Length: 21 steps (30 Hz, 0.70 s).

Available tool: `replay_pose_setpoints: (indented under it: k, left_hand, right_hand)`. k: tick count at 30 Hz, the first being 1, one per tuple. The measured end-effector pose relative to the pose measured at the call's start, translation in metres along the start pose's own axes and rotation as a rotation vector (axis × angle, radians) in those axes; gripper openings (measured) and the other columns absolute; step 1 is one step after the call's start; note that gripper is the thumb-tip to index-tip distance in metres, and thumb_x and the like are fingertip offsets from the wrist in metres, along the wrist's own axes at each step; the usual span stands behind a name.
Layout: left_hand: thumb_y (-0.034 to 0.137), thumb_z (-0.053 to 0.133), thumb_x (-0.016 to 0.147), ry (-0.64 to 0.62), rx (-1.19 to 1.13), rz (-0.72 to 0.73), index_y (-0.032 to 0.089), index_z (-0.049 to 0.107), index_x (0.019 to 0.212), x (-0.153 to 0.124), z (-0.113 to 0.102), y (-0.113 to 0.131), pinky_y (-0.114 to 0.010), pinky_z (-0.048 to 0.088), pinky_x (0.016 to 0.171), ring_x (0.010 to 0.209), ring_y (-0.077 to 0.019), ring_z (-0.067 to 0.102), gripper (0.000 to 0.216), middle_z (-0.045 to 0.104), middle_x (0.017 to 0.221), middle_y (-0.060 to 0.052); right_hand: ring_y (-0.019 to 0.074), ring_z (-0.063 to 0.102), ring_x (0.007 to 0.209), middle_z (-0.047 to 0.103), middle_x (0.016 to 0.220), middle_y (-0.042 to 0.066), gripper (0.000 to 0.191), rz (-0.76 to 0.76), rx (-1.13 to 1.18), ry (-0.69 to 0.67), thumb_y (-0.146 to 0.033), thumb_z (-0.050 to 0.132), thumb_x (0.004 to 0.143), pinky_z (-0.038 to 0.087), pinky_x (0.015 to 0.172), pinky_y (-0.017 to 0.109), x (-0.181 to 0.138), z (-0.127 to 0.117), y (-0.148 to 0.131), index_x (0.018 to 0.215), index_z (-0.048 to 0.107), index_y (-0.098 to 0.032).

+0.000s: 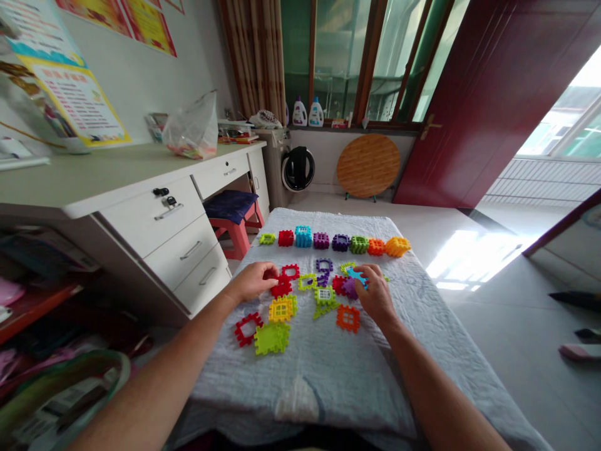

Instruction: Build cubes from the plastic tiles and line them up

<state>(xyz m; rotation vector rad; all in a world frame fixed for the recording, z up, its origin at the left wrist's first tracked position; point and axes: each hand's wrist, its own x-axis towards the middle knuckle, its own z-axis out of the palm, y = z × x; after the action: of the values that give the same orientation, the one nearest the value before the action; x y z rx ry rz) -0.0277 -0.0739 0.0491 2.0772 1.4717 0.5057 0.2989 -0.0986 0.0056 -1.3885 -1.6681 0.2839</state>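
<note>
My left hand (256, 281) rests at the left of the loose pieces, its fingers loosely curled with a gap between thumb and forefinger. Right beside its fingertips lies a red interlocking plastic tile (282, 287), and a red frame tile (291, 271) is just behind. On the right, my right hand (375, 289) has its fingers on a blue interlocking tile (359, 275). A purple piece (350, 288) and a yellow-green tile (347, 268) lie close to those fingers. My right palm hides part of what is beneath it.
Stacks sorted by colour, among them a blue stack (303, 237) and a yellow stack (398, 247), line the far side of the cloth-covered table (357, 388). Nearer lie a yellow window tile (280, 309), a green tile (272, 338) and an orange tile (348, 318). A white desk (178, 250) stands left.
</note>
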Motion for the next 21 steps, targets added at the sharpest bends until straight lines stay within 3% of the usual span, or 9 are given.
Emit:
replay_pose_setpoints:
  k: [3,6,12,16,21]
  left_hand:
    - [0.032,0.056,0.072,0.013,-0.081,-0.045,0.018,0.061,0.083,0.006,-0.003,-0.012,-0.026,0.049,0.068,0.073,-0.0168,0.062,0.019,0.067,0.076,0.0]
    - [0.032,0.056,0.073,0.052,-0.017,-0.07,0.017,0.063,0.083,0.01,-0.002,-0.019,-0.029,0.05,0.072,0.076,-0.0182,0.063,0.02,0.068,0.079,-0.002]
    - [0.032,0.057,0.075,0.195,0.227,0.005,0.016,0.064,0.103,0.006,0.008,-0.015,-0.039,0.042,0.098,0.106,-0.0254,0.057,0.033,0.062,0.112,-0.011]
    - [0.04,0.066,0.07,0.12,0.384,0.063,0.016,0.062,0.113,0.0,0.011,-0.004,-0.037,0.04,0.099,0.112,-0.028,0.055,0.049,0.062,0.117,-0.012]
    - [0.033,0.067,0.068,0.068,0.416,0.042,0.018,0.066,0.1,0.001,0.011,0.004,-0.033,0.045,0.09,0.099,-0.0255,0.061,0.035,0.067,0.104,-0.009]
  right_hand:
    - [0.0203,0.06,0.087,0.057,0.104,0.007,0.026,-0.004,-0.007,0.005,-0.021,0.048,0.077,0.05,0.08,0.038,0.0,0.0,0.0,0.097,0.064,-0.021]
    - [0.0203,0.06,0.088,0.057,0.104,0.007,0.026,-0.01,-0.006,0.001,-0.02,0.048,0.077,0.05,0.08,0.037,0.0,0.0,-0.001,0.098,0.064,-0.021]
    - [0.0203,0.06,0.088,0.056,0.105,0.007,0.024,-0.005,-0.006,-0.012,-0.022,0.049,0.078,0.05,0.08,0.038,0.0,0.0,0.0,0.098,0.063,-0.021]
    - [0.02,0.06,0.088,0.056,0.106,0.007,0.023,0.008,0.015,-0.015,-0.022,0.049,0.079,0.051,0.078,0.037,0.0,0.001,0.0,0.097,0.063,-0.021]
    - [0.0202,0.06,0.088,0.056,0.105,0.007,0.024,-0.002,0.015,-0.009,-0.022,0.049,0.078,0.051,0.078,0.037,-0.001,0.001,-0.001,0.097,0.063,-0.021]
